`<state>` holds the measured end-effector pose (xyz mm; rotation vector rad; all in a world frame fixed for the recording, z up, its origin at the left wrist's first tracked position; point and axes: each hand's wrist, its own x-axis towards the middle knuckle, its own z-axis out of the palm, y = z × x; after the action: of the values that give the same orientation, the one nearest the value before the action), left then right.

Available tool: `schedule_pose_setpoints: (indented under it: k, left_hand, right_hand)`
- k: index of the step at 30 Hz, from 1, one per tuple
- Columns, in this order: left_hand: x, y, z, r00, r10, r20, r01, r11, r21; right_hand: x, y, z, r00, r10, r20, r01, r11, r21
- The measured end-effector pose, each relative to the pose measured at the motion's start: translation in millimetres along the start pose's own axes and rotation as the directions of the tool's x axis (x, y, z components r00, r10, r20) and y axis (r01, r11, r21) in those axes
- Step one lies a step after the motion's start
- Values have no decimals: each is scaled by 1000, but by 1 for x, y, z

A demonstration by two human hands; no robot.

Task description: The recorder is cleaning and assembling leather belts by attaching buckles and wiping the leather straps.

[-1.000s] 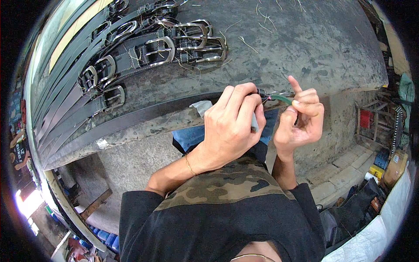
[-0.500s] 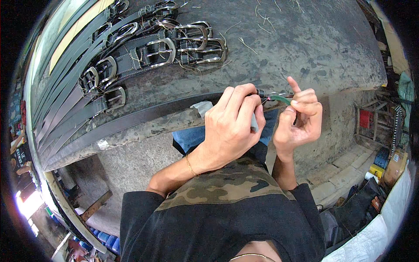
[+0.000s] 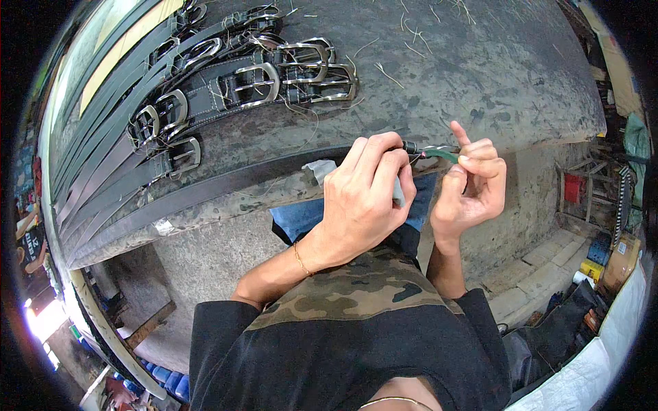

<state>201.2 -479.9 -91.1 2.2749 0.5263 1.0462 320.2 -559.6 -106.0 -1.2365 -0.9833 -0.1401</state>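
Note:
A long black leather belt strap [image 3: 240, 172] runs along the near edge of the worktable into my left hand [image 3: 367, 195], whose fingers are curled round its end. A piece of grey cloth [image 3: 320, 169] sticks out beside this hand. My right hand [image 3: 471, 185] pinches a small green-handled tool [image 3: 442, 155] between thumb and fingers, with one finger raised. The tool reaches the dark end of the belt just past my left fingertips. Shiny metal shows there, but its exact shape is unclear. My left palm hides much of the belt end.
Several finished-looking black belts with silver buckles [image 3: 257, 83] lie heaped at the far left of the worktable [image 3: 507, 75]. Cut thread ends [image 3: 389, 75] are scattered over its top. A wooden rack with a red item [image 3: 574, 188] and a cardboard box [image 3: 620, 264] stand at the right.
Both hands keep nearly the same place and grip. The view has shifted very slightly, and the buckle heap sits a little further right and lower in it.

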Motion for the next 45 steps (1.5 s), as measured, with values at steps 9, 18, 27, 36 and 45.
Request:
schedule_pose_setpoints:
  k: [9,18,27,36,45]
  left_hand:
    - [6,-5,-7,987,-151,-50,148,987,-68]
    - [16,-15,-24,987,-157,22,155,987,49]
    - [23,-4,-12,980,-137,141,91,952,294]
    - [6,-10,-2,999,-35,-7,36,987,155]
    - [12,3,-5,984,-176,-37,180,966,185]
  right_hand:
    - [16,14,13,965,184,-187,-164,979,117]
    - [38,40,5,865,461,-197,-297,788,540]
    - [41,40,7,812,579,-74,-399,642,654]
    - [45,38,22,826,558,-79,-444,731,519]
    - [43,43,19,841,536,-75,-424,739,524]
